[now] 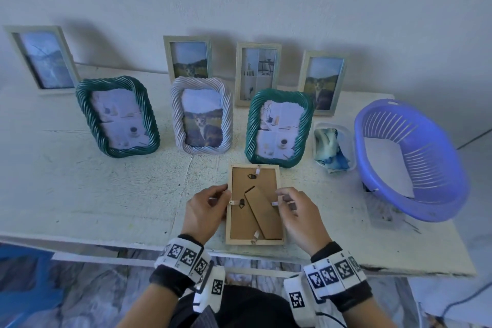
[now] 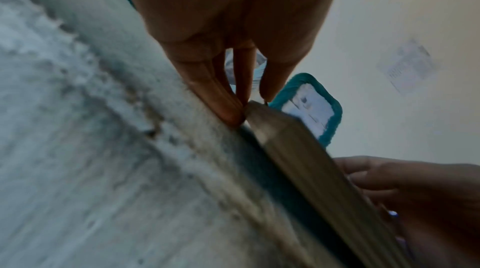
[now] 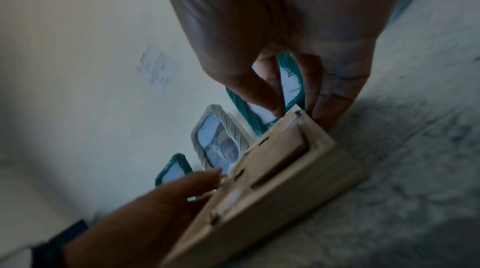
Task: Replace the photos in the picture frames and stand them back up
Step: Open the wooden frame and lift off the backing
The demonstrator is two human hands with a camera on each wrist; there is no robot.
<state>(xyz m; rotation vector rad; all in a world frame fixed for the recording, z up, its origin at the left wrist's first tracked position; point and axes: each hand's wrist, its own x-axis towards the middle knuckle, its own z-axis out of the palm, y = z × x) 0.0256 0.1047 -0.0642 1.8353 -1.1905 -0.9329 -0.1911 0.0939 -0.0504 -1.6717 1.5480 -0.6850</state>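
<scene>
Brown fibreboard backing (image 1: 250,210) lay face-up betw. both hands, set in a pale wooden rectangular picture frame (image 1: 282,239) that sat face-down on the white tabletop (image 1: 106,194) near its front edge. Left hand (image 1: 205,212) had fingers curled at the frame's left rail, fingertips (image 2: 228,112) pinching at the edge by the small metal turn-tab (image 1: 234,202). Right hand (image 1: 298,214) was curled likewise at the right rail, thumb & fingers nipping around the right-side tab (image 1: 274,203); whether it truly gripped the tab or just the rail, can't tell.

Frame's long axis ran away from the person, slightly tilted; the cardboard easel leg (image 1: 262,213) lay diagonal across the back. Hands were about equally near, one per long side, so each had its own tab right at the fingertips. Top and bottom tabs looked turned inward. Judging by that, the step was working the side tabs.

Beyond stood three rope-pattern frames, e.g. the green one (image 1: 278,128), w/ plain frames behind and a purple plastic basket (image 1: 415,157) at right.
</scene>
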